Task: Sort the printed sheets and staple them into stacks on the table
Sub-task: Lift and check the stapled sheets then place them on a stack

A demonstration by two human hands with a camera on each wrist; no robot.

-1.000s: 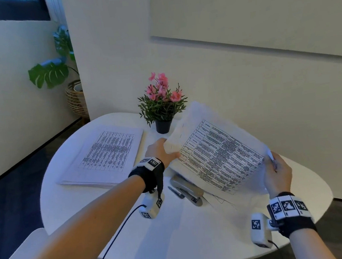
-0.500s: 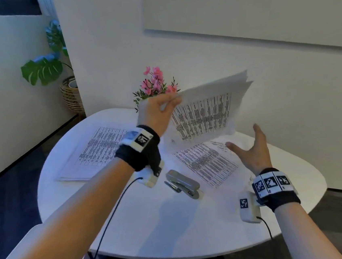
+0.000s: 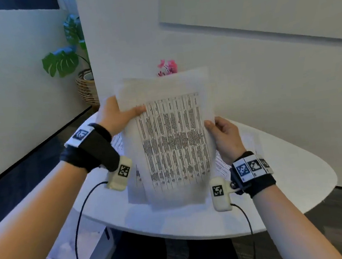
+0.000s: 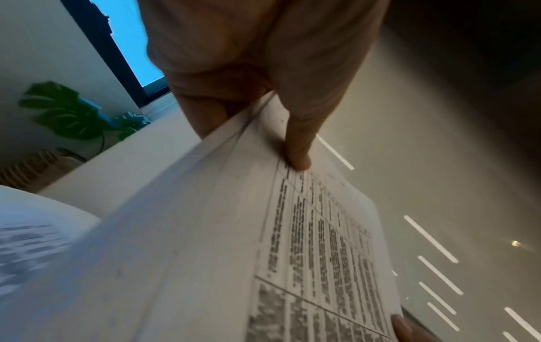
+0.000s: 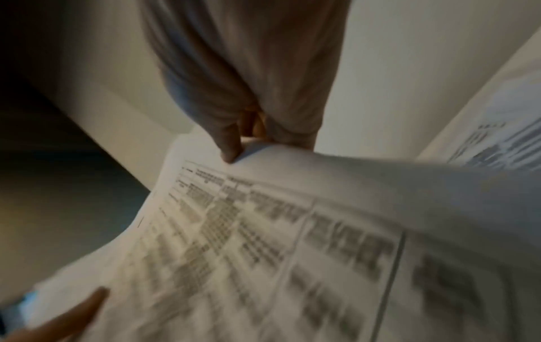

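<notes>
Holding upright above white oval table [image 3: 278, 192]: sheaf of white table-printed paper sheets [image 3: 173, 141] | left hand [image 3: 114, 116] pinching left edge | right hand [image 3: 226, 138] pinching right edge

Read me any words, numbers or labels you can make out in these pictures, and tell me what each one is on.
No text can be read.
Held printed sheets: table of dark print, too blurred in every view.
Sheets lying on the table: print too small and blurred.
Wristband tags: black-and-white square code patterns, no words or numbers.
</notes>
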